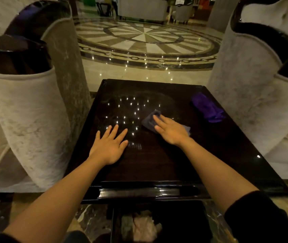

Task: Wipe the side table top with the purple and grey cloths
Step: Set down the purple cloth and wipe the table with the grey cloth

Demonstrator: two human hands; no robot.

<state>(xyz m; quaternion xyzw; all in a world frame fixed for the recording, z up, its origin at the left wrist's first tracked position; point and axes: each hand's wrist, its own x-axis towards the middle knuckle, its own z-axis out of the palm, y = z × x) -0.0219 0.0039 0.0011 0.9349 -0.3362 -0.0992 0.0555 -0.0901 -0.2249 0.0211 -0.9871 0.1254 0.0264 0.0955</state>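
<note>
Dark side table (157,163): right hand (172,131) flat on grey cloth (150,121)

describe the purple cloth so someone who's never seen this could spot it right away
Start at the dark glossy side table between two pale armchairs. Near its far right edge lies the purple cloth, bunched up and untouched. Unlike the grey cloth pressed flat under the right hand, it is vivid purple and no hand is on it.
</note>
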